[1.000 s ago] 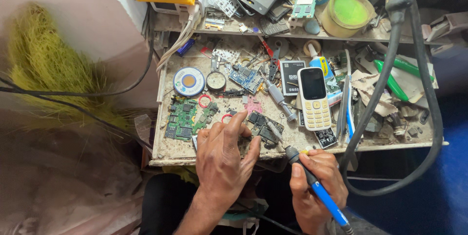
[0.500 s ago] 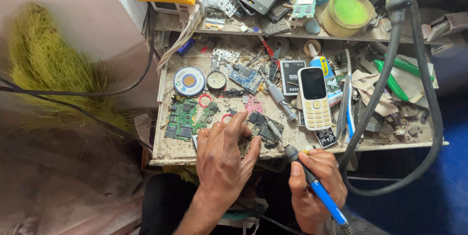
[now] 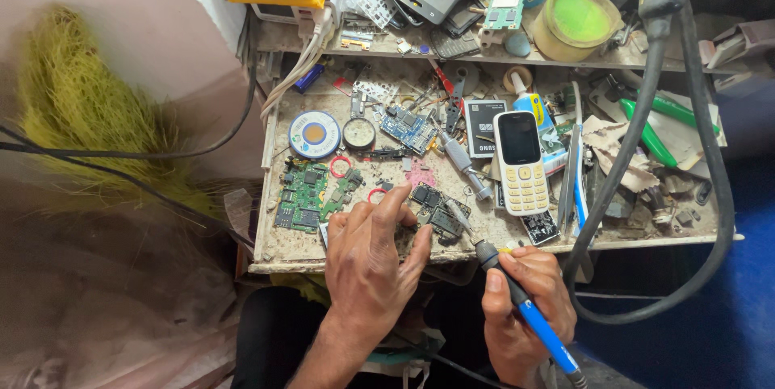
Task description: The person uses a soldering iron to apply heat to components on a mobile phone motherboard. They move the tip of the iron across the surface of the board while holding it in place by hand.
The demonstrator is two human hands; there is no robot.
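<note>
Circuit board (image 3: 437, 210): small dark board, lying flat at the near edge of the workbench (image 3: 278, 248), just far of both hands; its long axis runs from far-left to near-right.
Workbench: dusty, crowded tray-like surface, with a shelf (image 3: 565, 58) of phone parts along its far side.
Cable (image 3: 638, 131): thick grey hose, drops from the top right and loops round the right end of the bench.
Left hand (image 3: 371, 264): fingers spread and pressed down, fingertips resting on the left end of the circuit board and pinning it to the bench; it grips nothing.
Right hand (image 3: 525, 308): closed in a pen grip round the soldering iron (image 3: 517, 292), held off the near edge of the bench.
Soldering iron: blue handle, dark collar, metal tip; shaft slants from near-right up to far-left, and the tip sits at the right end of the circuit board, touching or just above it, which cannot be told.
Governing relation: board lies far-left of the right hand, in line with the iron's shaft; left hand is the nearer, already on it.
Keypad phone (image 3: 521, 161): white, face up, to the right of and beyond the board.
Green boards (image 3: 303, 195): left of the left hand, apart from it.
Solder reel (image 3: 314, 134): round, at far left.
</note>
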